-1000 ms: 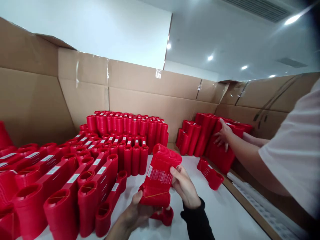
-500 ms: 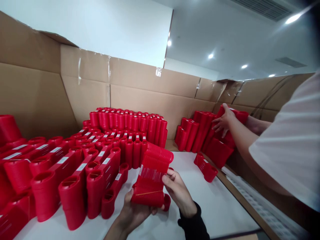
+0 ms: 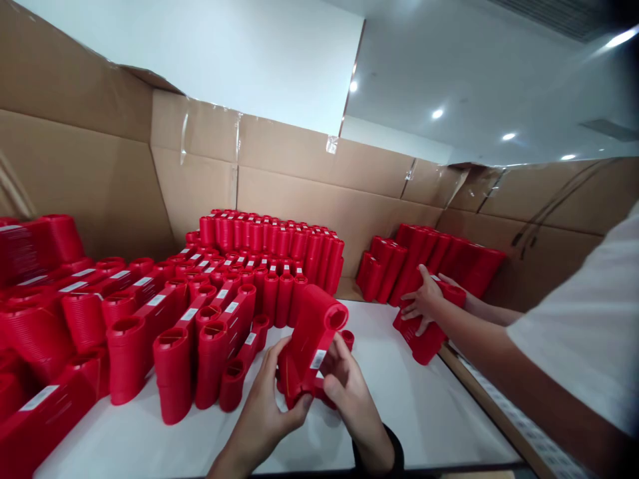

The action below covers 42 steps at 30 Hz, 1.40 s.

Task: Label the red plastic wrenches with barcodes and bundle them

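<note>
1. Left side of the frame: rows of red ribbed plastic bundles [image 3: 127,359], each two round tubes joined by a flat strip, many with white labels, stand on a white surface [image 3: 394,406].
2. Upper left to right: a tan cardboard wall [image 3: 309,166] runs behind them.
3. Lower centre: the left hand [image 3: 269,406] grips the lower left of a tilted red plastic bundle with a white barcode label [image 3: 308,332], thumb in front.
4. This held bundle is at the centre of the frame, above the surface.
5. Just right of it: the right hand [image 3: 352,399], dark-cuffed, has its fingers curled against the bundle's lower right.
6. Right side: a co-worker's hands [image 3: 424,299] clasp another red bundle [image 3: 424,346]; a white sleeve [image 3: 584,326] fills the right edge.
</note>
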Tool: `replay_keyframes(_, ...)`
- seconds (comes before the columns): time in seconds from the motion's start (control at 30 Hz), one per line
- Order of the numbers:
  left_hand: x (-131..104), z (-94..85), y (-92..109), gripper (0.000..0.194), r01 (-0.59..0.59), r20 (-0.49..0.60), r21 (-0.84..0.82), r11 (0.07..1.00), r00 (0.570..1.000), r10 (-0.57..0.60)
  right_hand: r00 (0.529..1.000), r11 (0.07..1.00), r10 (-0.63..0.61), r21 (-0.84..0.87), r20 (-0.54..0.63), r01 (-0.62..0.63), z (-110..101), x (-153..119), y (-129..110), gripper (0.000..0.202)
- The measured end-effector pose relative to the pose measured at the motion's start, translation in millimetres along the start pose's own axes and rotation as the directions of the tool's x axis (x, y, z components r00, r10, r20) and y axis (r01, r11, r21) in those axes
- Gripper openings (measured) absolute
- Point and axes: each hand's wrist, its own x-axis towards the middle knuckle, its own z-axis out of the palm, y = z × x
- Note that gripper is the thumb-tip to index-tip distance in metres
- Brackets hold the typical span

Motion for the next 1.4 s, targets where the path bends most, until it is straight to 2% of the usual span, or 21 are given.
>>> replay_keyframes(0.07,-3.3,0.2,4.8,0.072,-0.073,-0.016,0.16,0.985,0.997,0.076,0.999,0.999,0.034,-0.032,-0.04,-0.035,10.1,-2.2,-4.1,0.049)
replay_keyframes(0.13,-6.9,0.7,6.1,0.071,-0.122,-0.032,0.302,0.945,0.99,0.138,0.994,0.995,0.063,-0.072,-0.089,-0.07,17.1,-4.9,-6.4,0.038)
replay_keyframes(0.27,-10.0,2.4,5.4,0.073,-0.214,-0.058,0.54,0.814,0.955,0.29,0.976,0.992,0.084,-0.077,-0.199,-0.101,25.9,-11.0,-5.2,0.033)
replay_keyframes(0.33,-9.3,4.5,6.0,0.081,-0.225,-0.091,0.601,0.767,0.934,0.346,0.964,0.993,0.072,-0.067,-0.257,-0.092,30.0,-12.2,-3.5,0.033)
replay_keyframes(0.47,-7.0,9.4,8.7,0.099,-0.178,-0.176,0.647,0.741,0.911,0.372,0.932,0.993,0.063,-0.072,-0.356,-0.095,35.7,-9.9,2.1,0.035)
replay_keyframes(0.6,-7.5,10.8,8.8,0.091,-0.182,-0.167,0.694,0.697,0.9,0.402,0.91,0.992,0.108,-0.011,-0.401,-0.123,35.1,-6.0,8.8,0.035)
replay_keyframes(0.73,-9.1,11.0,6.6,0.087,-0.179,-0.167,0.723,0.667,0.892,0.421,0.907,0.989,0.142,0.092,-0.395,-0.114,29.4,-1.1,7.5,0.034)
replay_keyframes(1.0,-7.6,13.4,3.2,0.085,-0.207,-0.151,0.712,0.67,0.888,0.435,0.853,0.98,0.167,0.178,-0.495,-0.089,22.6,4.0,0.1,0.037)
replay_keyframes(1.23,-6.0,16.4,-1.0,0.09,-0.203,-0.166,0.705,0.679,0.884,0.437,0.881,0.987,0.156,0.114,-0.447,-0.117,28.3,-2.3,14.0,0.032)
replay_keyframes(1.4,-8.3,22.7,-3.3,0.092,-0.194,-0.161,0.704,0.684,0.893,0.419,0.882,0.983,0.178,0.128,-0.437,-0.135,23.3,0.0,10.4,0.035)
